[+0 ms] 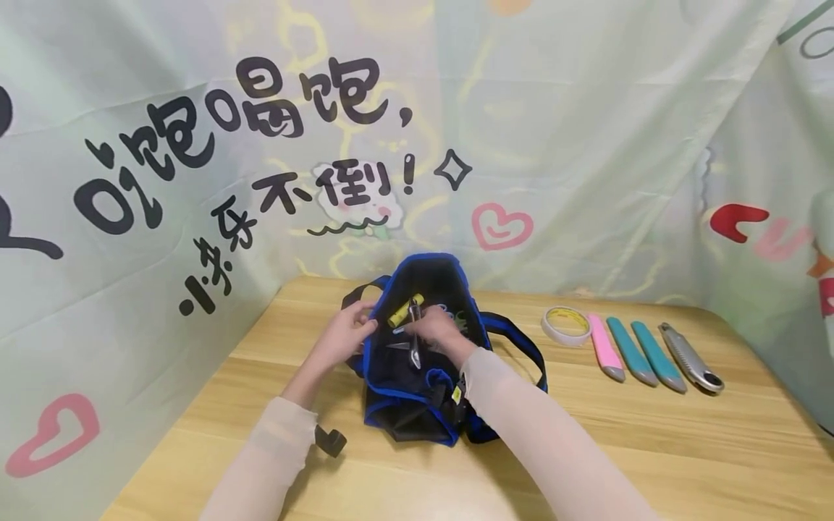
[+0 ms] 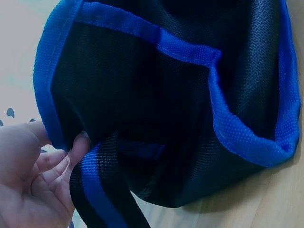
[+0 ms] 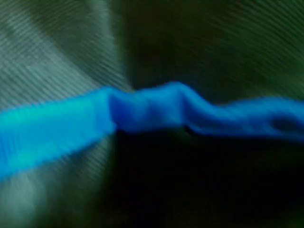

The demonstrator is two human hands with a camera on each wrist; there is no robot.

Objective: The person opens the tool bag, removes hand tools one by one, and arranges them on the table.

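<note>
A black bag with blue trim [image 1: 397,376] stands with its top facing up on the table. My left hand [image 1: 345,333] pinches its left rim; the left wrist view shows that hand [image 2: 45,178] with fingers and thumb at the blue edge [image 2: 47,95], beside a strap [image 2: 102,185]. My right hand [image 1: 438,325] reaches inside the bag, at a metal tool [image 1: 415,351]; whether the fingers are curled round it is unclear. A yellow item [image 1: 405,310] lies in the bag. Only blue trim [image 3: 147,109] and dark fabric show in the right wrist view, blurred.
On the table [image 1: 274,463] to the right lie a tape roll [image 1: 547,331], a pink-handled tool [image 1: 606,347], two teal ones [image 1: 630,351] [image 1: 658,356] and a grey cutter [image 1: 689,359]. The bag's strap [image 1: 524,344] loops out on its right. Printed cloth [image 1: 586,145] hangs behind.
</note>
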